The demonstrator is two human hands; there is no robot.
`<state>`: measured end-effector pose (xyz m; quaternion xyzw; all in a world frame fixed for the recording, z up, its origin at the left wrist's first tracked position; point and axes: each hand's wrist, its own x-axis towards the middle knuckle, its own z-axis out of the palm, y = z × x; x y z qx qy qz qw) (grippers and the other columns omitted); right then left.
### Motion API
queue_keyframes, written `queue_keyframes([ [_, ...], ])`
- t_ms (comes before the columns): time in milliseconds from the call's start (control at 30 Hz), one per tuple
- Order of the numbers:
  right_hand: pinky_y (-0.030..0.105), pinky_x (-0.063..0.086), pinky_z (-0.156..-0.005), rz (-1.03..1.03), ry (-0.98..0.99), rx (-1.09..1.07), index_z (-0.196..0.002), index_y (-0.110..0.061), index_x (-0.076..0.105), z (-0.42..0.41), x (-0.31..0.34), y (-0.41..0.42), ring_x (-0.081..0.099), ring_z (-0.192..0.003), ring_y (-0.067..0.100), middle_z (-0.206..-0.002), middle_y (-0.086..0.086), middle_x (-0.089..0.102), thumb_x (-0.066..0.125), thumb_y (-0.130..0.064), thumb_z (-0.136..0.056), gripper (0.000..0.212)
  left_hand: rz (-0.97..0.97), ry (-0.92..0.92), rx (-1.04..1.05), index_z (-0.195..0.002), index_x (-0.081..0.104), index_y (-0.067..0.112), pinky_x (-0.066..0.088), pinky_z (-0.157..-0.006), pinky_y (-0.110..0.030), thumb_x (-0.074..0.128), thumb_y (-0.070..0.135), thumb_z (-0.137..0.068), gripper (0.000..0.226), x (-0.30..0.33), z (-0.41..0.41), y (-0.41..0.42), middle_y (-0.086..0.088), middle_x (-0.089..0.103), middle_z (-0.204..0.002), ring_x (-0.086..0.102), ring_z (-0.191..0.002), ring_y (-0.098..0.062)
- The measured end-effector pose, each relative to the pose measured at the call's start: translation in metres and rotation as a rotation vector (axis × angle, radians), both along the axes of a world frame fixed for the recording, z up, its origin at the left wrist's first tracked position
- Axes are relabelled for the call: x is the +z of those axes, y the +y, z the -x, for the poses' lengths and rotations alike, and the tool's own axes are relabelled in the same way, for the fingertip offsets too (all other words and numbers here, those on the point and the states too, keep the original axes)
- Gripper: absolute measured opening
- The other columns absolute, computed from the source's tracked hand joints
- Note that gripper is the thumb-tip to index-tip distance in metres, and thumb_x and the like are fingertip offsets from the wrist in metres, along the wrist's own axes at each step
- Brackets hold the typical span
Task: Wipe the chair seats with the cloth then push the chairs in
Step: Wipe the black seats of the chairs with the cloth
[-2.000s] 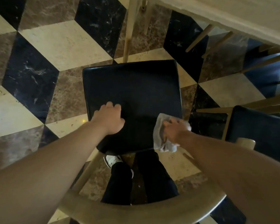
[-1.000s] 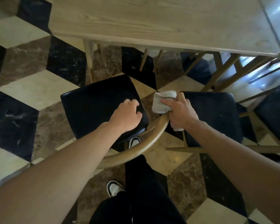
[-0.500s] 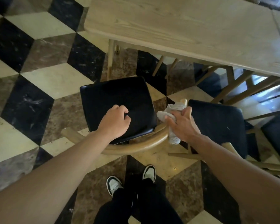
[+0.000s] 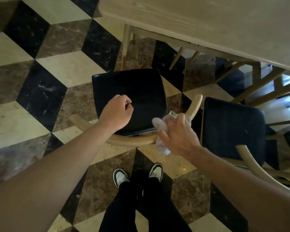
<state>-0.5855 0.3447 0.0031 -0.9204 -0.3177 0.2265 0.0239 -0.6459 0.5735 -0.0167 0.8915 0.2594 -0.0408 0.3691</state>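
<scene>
A chair with a black padded seat and a curved wooden back rail stands in front of me, its front edge near a table leg. My left hand hovers over the rear of the seat with its fingers curled and nothing in them. My right hand holds a crumpled whitish cloth beside the right end of the back rail. A second black-seated chair stands to the right.
A light wooden table fills the upper right, with braces and more chair legs underneath. Another curved chair back is at lower right. My shoes stand just behind the chair on the chequered marble floor.
Two seconds ago the cloth was on the seat. Since then I have stepped back behind the chair. My right hand, which held the rail end with the cloth, has loosened from it.
</scene>
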Motion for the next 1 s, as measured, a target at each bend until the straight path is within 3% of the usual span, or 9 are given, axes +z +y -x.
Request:
queue_keyframes([
  [100, 0.052, 0.043, -0.104, 0.062, 0.091, 0.168, -0.138, -0.013, 0.043, 0.032, 0.009, 0.022, 0.033, -0.122, 0.037, -0.140, 0.018, 0.033, 0.049, -0.037, -0.094, 0.051, -0.016, -0.040, 0.078, -0.119, 0.063, 0.017, 0.051, -0.080, -0.029, 0.052, 0.024, -0.101, 0.022, 0.004, 0.009, 0.007, 0.001, 0.058, -0.113, 0.061, -0.094, -0.012],
  [200, 0.056, 0.034, -0.114, 0.096, 0.242, 0.170, -0.154, -0.012, 0.016, 0.058, 0.010, 0.052, 0.025, -0.140, 0.044, -0.152, 0.020, 0.014, 0.061, -0.037, -0.087, 0.084, -0.041, -0.078, 0.133, -0.116, 0.064, 0.019, 0.047, -0.076, -0.023, 0.052, 0.024, -0.100, 0.020, 0.008, 0.023, 0.023, 0.002, 0.060, -0.109, 0.060, -0.092, -0.010],
  [267, 0.051, 0.043, -0.107, 0.120, 0.139, 0.270, -0.155, -0.009, 0.020, 0.072, 0.001, 0.076, 0.039, -0.136, 0.040, -0.152, 0.021, 0.020, 0.064, -0.038, -0.093, 0.081, -0.057, -0.074, 0.158, -0.116, 0.064, 0.020, 0.043, -0.072, -0.020, 0.052, 0.024, -0.099, 0.021, 0.011, 0.036, 0.034, 0.002, 0.062, -0.108, 0.060, -0.091, -0.009],
  [333, 0.045, 0.049, -0.100, 0.085, 0.034, 0.299, -0.147, -0.012, 0.040, 0.079, -0.006, 0.103, 0.046, -0.129, 0.032, -0.145, 0.015, 0.033, 0.064, -0.043, -0.094, 0.066, -0.074, -0.062, 0.193, -0.118, 0.063, 0.019, 0.044, -0.077, -0.023, 0.051, 0.024, -0.099, 0.023, 0.013, 0.054, 0.047, 0.002, 0.062, -0.111, 0.060, -0.095, -0.011],
  [433, 0.042, 0.038, -0.105, 0.019, -0.100, 0.374, -0.129, -0.012, 0.059, 0.084, -0.019, 0.127, 0.041, -0.123, 0.028, -0.132, 0.009, 0.044, 0.059, -0.063, -0.089, 0.065, -0.134, -0.075, 0.228, -0.116, 0.064, 0.017, 0.045, -0.080, -0.027, 0.051, 0.023, -0.100, 0.022, 0.014, 0.080, 0.061, 0.005, 0.059, -0.109, 0.059, -0.097, -0.012],
  [533, 0.043, 0.041, -0.103, -0.032, -0.038, 0.368, -0.137, -0.008, 0.046, 0.098, -0.034, 0.147, 0.050, -0.122, 0.031, -0.132, 0.012, 0.050, 0.054, -0.065, -0.091, 0.073, -0.185, -0.106, 0.258, -0.109, 0.065, 0.014, 0.050, -0.081, -0.033, 0.053, 0.019, -0.100, 0.016, 0.007, 0.111, 0.076, 0.002, 0.059, -0.106, 0.059, -0.094, -0.016],
  [700, 0.038, 0.050, -0.072, -0.132, 0.031, 0.262, -0.139, -0.004, 0.040, 0.110, -0.052, 0.207, 0.063, -0.103, 0.030, -0.120, 0.011, 0.055, 0.056, -0.066, -0.091, 0.079, -0.232, -0.126, 0.346, -0.109, 0.064, 0.016, 0.046, -0.078, -0.030, 0.052, 0.021, -0.100, 0.015, -0.007, 0.150, 0.094, 0.007, 0.055, -0.104, 0.057, -0.092, -0.014],
  [867, 0.037, 0.046, -0.067, -0.121, 0.054, 0.213, -0.138, -0.007, 0.039, 0.109, -0.058, 0.223, 0.064, -0.100, 0.029, -0.117, 0.010, 0.056, 0.058, -0.066, -0.090, 0.078, -0.229, -0.094, 0.419, -0.112, 0.062, 0.018, 0.046, -0.083, -0.029, 0.052, 0.024, -0.101, 0.016, -0.016, 0.164, 0.102, 0.004, 0.059, -0.110, 0.056, -0.094, -0.011],
  [1000, 0.036, 0.050, -0.070, -0.101, -0.001, 0.317, -0.146, -0.011, 0.028, 0.108, -0.054, 0.183, 0.062, -0.105, 0.026, -0.121, 0.009, 0.053, 0.062, -0.057, -0.092, 0.079, -0.176, -0.101, 0.409, -0.111, 0.062, 0.015, 0.050, -0.086, -0.037, 0.051, 0.024, -0.102, 0.017, -0.014, 0.161, 0.098, 0.003, 0.056, -0.106, 0.059, -0.098, -0.018],
])
